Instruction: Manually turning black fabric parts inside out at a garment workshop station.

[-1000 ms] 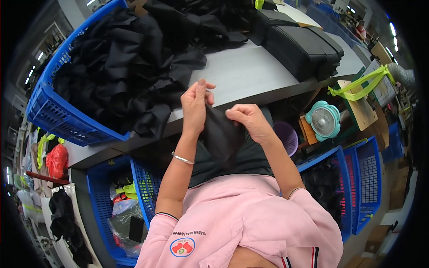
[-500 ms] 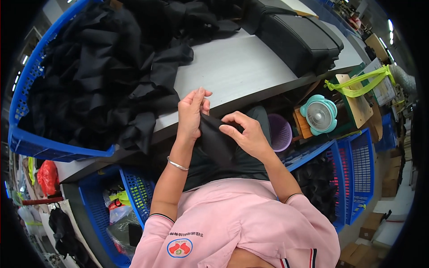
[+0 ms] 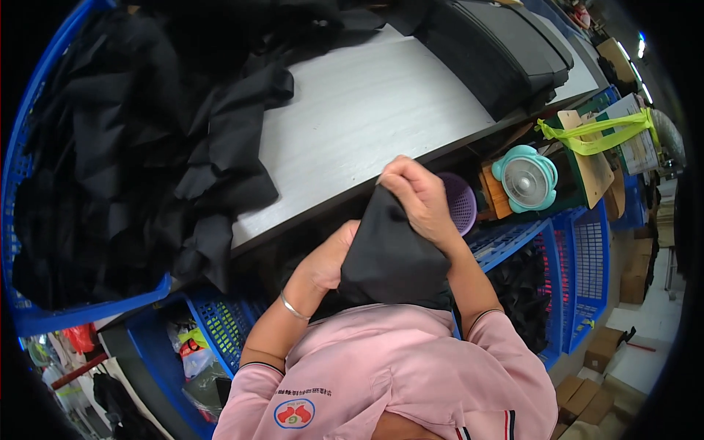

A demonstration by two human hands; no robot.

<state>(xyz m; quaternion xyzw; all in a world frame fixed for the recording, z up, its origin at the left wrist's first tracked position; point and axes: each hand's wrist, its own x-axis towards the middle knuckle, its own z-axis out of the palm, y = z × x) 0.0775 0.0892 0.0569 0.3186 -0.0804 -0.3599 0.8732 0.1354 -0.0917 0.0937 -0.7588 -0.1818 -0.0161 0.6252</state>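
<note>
A piece of black fabric [image 3: 389, 257] hangs in front of my lap, just short of the table's near edge. My right hand [image 3: 419, 196] is closed on its upper corner and holds it up, so that the cloth spreads downward in a wide triangle. My left hand [image 3: 337, 255], with a silver bangle on the wrist, is at the left edge of the cloth. Its fingers are hidden by the fabric, so I cannot tell whether they are open or closed.
A heap of black fabric pieces [image 3: 132, 147] fills a blue basket [image 3: 88, 312] on the left of the grey table [image 3: 352, 110]. Stacked black panels [image 3: 484, 59] lie at the back right. A turquoise fan [image 3: 526, 180], a purple basket [image 3: 460, 205] and blue crates [image 3: 589, 271] stand to the right.
My right hand has moved up and closed on the fabric's corner. The left hand has dropped behind the cloth, which is now raised and spread wider. The view has shifted slightly.
</note>
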